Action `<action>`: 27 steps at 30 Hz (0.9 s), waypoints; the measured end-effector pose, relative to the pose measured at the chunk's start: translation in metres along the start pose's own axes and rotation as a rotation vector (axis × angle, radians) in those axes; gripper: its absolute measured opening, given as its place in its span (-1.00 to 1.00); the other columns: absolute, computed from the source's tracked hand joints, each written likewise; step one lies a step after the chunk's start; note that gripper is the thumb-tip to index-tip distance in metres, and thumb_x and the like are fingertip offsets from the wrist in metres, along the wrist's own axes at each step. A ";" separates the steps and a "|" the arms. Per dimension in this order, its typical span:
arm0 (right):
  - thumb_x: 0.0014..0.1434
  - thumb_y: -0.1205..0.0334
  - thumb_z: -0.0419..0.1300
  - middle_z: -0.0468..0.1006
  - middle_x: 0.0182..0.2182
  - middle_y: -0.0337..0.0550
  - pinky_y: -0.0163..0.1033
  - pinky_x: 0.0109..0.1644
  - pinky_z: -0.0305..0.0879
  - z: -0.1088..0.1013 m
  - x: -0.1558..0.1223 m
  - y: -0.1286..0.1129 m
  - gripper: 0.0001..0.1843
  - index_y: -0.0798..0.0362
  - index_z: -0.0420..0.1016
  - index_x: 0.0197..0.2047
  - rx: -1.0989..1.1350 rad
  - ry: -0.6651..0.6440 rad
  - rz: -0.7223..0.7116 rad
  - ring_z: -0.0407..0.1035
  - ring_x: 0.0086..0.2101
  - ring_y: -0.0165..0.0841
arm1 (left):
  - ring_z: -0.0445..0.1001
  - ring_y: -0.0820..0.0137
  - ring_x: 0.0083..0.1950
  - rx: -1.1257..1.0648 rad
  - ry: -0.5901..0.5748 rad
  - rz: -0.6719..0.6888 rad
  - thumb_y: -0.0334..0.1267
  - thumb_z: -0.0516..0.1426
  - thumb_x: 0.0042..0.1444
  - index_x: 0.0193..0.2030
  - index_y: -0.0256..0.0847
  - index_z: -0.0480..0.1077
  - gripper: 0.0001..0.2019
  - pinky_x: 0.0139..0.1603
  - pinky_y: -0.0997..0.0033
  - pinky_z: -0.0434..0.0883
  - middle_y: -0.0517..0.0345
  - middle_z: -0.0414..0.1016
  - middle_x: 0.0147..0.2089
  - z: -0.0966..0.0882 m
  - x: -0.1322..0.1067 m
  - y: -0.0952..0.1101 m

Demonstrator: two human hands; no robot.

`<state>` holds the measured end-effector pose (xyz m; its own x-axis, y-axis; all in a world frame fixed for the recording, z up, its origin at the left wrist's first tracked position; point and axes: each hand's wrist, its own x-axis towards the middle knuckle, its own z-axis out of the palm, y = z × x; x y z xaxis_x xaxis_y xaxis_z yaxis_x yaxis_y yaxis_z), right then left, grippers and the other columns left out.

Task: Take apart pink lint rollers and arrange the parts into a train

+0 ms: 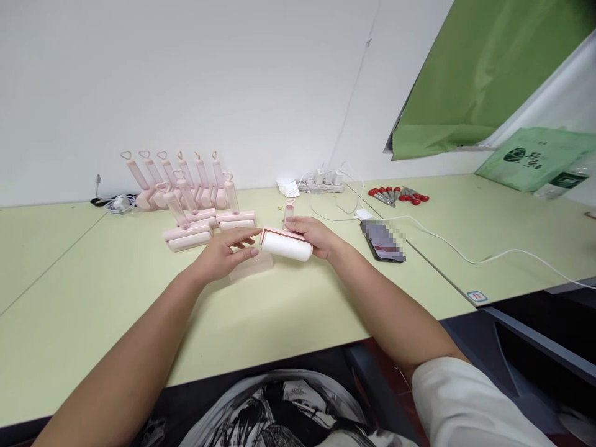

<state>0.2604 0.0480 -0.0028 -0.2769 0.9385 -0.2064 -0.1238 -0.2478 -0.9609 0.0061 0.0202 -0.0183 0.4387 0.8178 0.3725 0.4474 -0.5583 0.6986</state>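
A pink lint roller (286, 244) with a white sticky roll and a clear handle is held over the table by my right hand (313, 232), whose fingers wrap around its right end and handle base. My left hand (231, 249) is at the roller's left end, fingers stretched out and thumb apart. Whether its fingertips touch the roller I cannot tell. On the table below lies a clear plastic cover (254, 267), partly hidden by my left hand. More pink lint rollers (189, 236) with heart-shaped loops stand to the left.
Several lint rollers (216, 180) line the wall at the back left, by a coiled cable (121, 203). A power strip (321, 185) lies behind my right hand. Further right are a phone (382, 241), several red-ended metal tools (386, 194), a white cable (470, 261) and a green bag (526, 158).
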 end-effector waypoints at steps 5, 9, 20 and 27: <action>-0.06 0.17 0.42 0.53 -0.44 -0.26 -0.31 -0.35 0.33 0.011 0.004 0.008 -0.72 0.08 0.46 -0.32 0.081 0.052 -0.067 0.41 -0.39 -0.39 | 0.58 0.17 0.01 -0.107 0.119 -0.099 0.13 0.25 0.10 0.19 -0.21 0.44 -0.39 0.07 0.15 0.52 -0.07 0.59 0.05 0.012 0.002 0.001; -0.04 0.10 0.44 0.52 -0.42 -0.28 -0.31 -0.34 0.35 0.020 0.003 0.015 -0.63 0.04 0.41 -0.24 0.144 0.097 -0.089 0.41 -0.40 -0.40 | 0.59 0.19 -0.04 -0.444 0.196 -0.200 0.10 0.32 0.01 0.23 -0.24 0.32 -0.29 -0.04 0.19 0.56 -0.08 0.60 -0.04 0.027 0.005 0.015; 0.01 0.27 0.26 0.57 -0.25 -0.16 -0.04 -0.22 0.55 0.032 -0.011 0.014 -0.34 0.02 0.24 0.20 0.122 -0.056 -0.097 0.49 -0.30 -0.27 | 0.57 0.39 -0.36 -0.764 0.487 -0.407 -0.10 0.35 -0.05 0.09 -0.24 0.33 -0.42 -0.33 0.29 0.64 0.16 0.52 -0.29 0.023 0.011 0.028; -0.11 0.31 0.27 0.51 -0.20 -0.23 -0.14 -0.19 0.56 0.031 -0.012 0.017 -0.43 -0.04 0.40 0.04 -0.072 -0.160 -0.298 0.47 -0.30 -0.36 | 0.59 0.41 -0.31 -0.881 0.489 -0.428 -0.12 0.35 -0.04 0.02 -0.24 0.35 -0.49 -0.30 0.33 0.64 0.15 0.50 -0.22 0.021 0.012 0.026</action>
<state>0.2325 0.0250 -0.0107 -0.3855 0.9160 0.1113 -0.1554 0.0544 -0.9864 0.0392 0.0125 -0.0089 -0.0644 0.9961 0.0610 -0.3108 -0.0781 0.9473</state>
